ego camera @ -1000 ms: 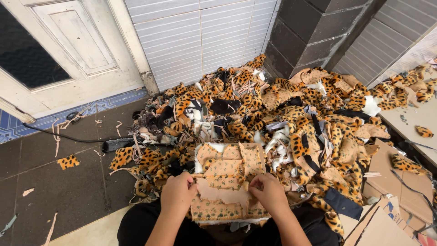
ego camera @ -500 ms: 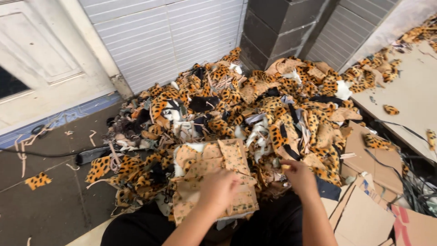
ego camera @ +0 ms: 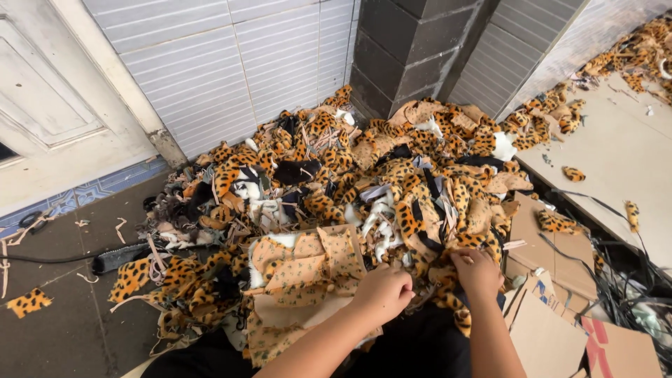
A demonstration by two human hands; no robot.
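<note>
Head cam, only view:

L hand [ego camera: 381, 292] curled, resting on right edge of a cardboard piece [ego camera: 301, 318] on the lap. Looks closed on the edge of the stack, but fingers are turned away from the cam, so can't tell how tight.

On the cardboard: stack of cut fabric pieces [ego camera: 297, 269], tan w/ small leopard print, lying flat and overlapping. That's the sorted lot so far.

R hand [ego camera: 478, 271] is down in the scrap pile [ego camera: 392, 182], fingers bent into leopard-print offcuts just right of the cardboard. Grip hidden by the knuckles; can't tell if it's pinching a piece or just touching.

Hands near each other, not touching.

Progress, my read: early. A few pieces stacked vs. a big heap of scraps (orange, black, white bits mixed) reaching back to the white tiled wall [ego camera: 231, 63] and dark pillar [ego camera: 413, 56]. Most of the pile looks unsorted.

Around: black cable [ego camera: 70, 257] on the dark floor at left, lone scrap [ego camera: 28, 302] far left, flat cardboard sheets [ego camera: 553, 329] at right, more scraps on the pale board [ego camera: 616, 168] upper right.
</note>
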